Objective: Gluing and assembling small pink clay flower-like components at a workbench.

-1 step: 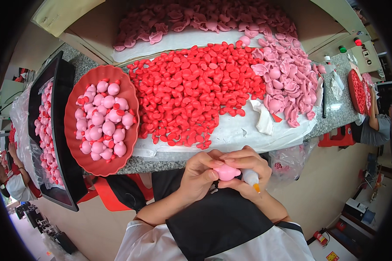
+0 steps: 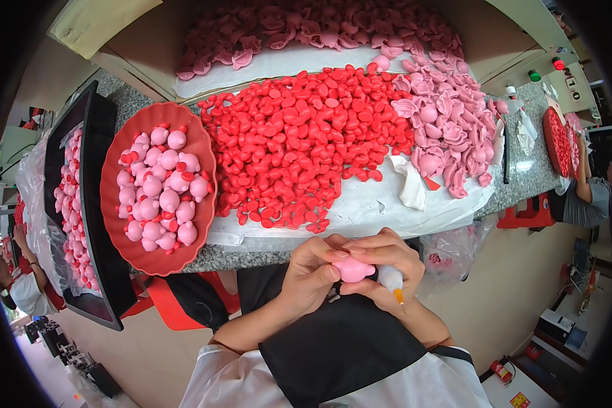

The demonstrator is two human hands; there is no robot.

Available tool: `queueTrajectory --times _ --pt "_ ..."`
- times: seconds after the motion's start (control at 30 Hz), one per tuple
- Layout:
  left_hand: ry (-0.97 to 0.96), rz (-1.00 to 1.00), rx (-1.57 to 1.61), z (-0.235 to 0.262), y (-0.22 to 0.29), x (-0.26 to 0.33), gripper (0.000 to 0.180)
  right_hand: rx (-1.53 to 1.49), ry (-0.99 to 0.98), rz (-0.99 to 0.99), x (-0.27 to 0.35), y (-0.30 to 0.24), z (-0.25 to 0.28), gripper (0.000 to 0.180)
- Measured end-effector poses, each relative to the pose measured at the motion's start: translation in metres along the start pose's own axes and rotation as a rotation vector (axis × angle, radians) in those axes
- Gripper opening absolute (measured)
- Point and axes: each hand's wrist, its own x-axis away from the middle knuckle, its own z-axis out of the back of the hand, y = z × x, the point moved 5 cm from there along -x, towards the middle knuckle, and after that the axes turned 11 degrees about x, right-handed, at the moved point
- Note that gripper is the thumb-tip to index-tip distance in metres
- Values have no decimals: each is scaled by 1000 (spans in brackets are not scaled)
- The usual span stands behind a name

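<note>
Close in front of my apron, a rounded pink plastic piece [image 2: 355,270] with a small point on its side is pinched between both hands. The fingers and thumb of my left hand [image 2: 304,273] close on its left side. My right hand [image 2: 396,257] grips it from above and from the right. Tucked in that same right hand is a small white glue bottle [image 2: 389,277], its orange needle tip pointing down, away from the piece. Fingers hide the upper part of the piece. Beyond my hands lies a heap of small red plastic pieces [image 2: 299,136].
A red scalloped tray [image 2: 115,234] of pink-and-red assembled pieces stands left, beside a black tray [image 2: 109,272] holding more. Pink shells [image 2: 449,129] are heaped right of the red ones, near crumpled white paper [image 2: 413,189]. Co-workers sit at both far sides.
The glue bottle has tilted slightly in my right hand, so its needle shows more plainly. Both hands and the pink piece stay in place.
</note>
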Motion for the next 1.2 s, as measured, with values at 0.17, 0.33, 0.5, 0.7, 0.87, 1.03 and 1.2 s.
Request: queueTrajectory --times 0.17,0.33,0.5,0.7,0.87,1.03,1.2 --pt "28 3 -19 -1 -7 -4 14 12 14 -5 -4 0 7 42" --pt "47 -19 11 -5 -9 -4 13 16 16 43 -7 -3 11 37" --pt "70 -146 -82 -15 3 0 14 -153 -33 -73 -6 0 1 36" --pt "1 -451 -1031 -35 49 13 21 -882 99 -321 21 17 -51 36" --pt "-83 -627 -1381 -44 72 25 22 -1096 159 -408 32 16 -83 36" --pt "-28 -586 -1247 -33 85 23 22 -893 117 -414 14 1 -84 39" --pt "-67 -576 -1286 -39 83 13 23 -1095 157 -487 9 5 -81 37"
